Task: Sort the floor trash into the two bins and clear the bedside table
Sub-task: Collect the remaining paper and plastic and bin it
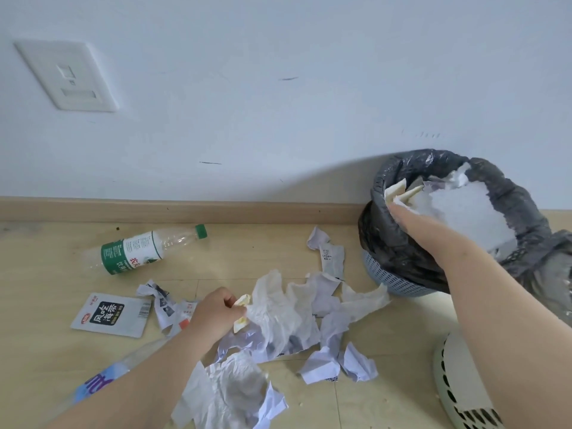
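L hand (216, 308) pinches a tissue (278, 305) mid-floor. R hand (418, 226), fingers flat, presses paper (464, 212) into the lined bin (390, 243) (v. full), which prob. tips or spills w/ harder pushing.

Soft, cool, even light fills the view and gives the white wall (278, 103) a bluish cast. A curved edge between bluer and paler tone crosses the wall toward 3 o'clock, ending at the bin liner (399, 243), whose black folds carry a faint sheen. The paper in the bin (470, 212) is nearly blown out. Shadows under the crumpled tissue (278, 308) at 6 o'clock lie pale and soft-edged on the floor (62, 258). Wide-angle bending bows the skirting board (185, 212) and skews the socket plate (66, 75) at 10 o'clock. The clear bottle (102, 379) at 7 o'clock is smeared and out of focus. The whole picture is slightly soft.
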A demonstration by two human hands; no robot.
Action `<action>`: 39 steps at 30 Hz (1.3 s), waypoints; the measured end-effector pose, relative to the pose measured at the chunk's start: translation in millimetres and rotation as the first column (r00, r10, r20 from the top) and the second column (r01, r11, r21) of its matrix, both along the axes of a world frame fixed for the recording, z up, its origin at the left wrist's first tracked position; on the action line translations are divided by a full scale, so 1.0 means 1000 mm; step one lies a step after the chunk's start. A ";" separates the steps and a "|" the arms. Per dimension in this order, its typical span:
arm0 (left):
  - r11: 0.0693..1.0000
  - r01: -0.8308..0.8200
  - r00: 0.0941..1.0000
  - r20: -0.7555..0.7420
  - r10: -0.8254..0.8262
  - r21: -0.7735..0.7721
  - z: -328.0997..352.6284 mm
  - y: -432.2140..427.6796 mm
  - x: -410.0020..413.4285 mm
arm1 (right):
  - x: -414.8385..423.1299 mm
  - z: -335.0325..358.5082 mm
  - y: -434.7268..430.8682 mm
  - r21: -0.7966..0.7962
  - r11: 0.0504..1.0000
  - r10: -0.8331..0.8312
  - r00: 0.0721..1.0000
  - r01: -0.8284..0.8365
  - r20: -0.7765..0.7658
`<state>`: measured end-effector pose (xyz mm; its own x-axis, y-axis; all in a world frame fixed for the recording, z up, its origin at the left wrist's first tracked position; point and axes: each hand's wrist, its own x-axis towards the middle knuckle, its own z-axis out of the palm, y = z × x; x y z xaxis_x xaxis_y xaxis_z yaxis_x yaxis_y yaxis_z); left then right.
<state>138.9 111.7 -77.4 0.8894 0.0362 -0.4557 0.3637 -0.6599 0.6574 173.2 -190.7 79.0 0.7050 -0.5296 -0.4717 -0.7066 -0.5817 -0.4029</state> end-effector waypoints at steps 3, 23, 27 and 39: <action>1.000 -0.009 1.000 -0.003 0.009 -0.001 0.003 -0.002 0.001 | -0.001 -0.005 -0.013 -0.110 0.992 -0.055 0.998 0.054 -0.004; 0.777 -0.376 0.927 -0.196 0.321 -0.505 0.020 0.005 0.013 | -0.030 -0.091 0.175 0.466 0.881 0.033 0.994 -0.077 0.100; 0.816 -0.316 0.948 -0.183 0.259 -0.484 0.017 0.000 0.007 | -0.050 -0.110 0.157 0.576 0.815 0.030 0.997 -0.062 0.064; 0.845 0.463 0.884 -0.070 -0.462 0.267 -0.030 -0.018 -0.012 | -0.080 -0.173 0.108 0.100 0.810 0.587 0.796 -0.578 -0.151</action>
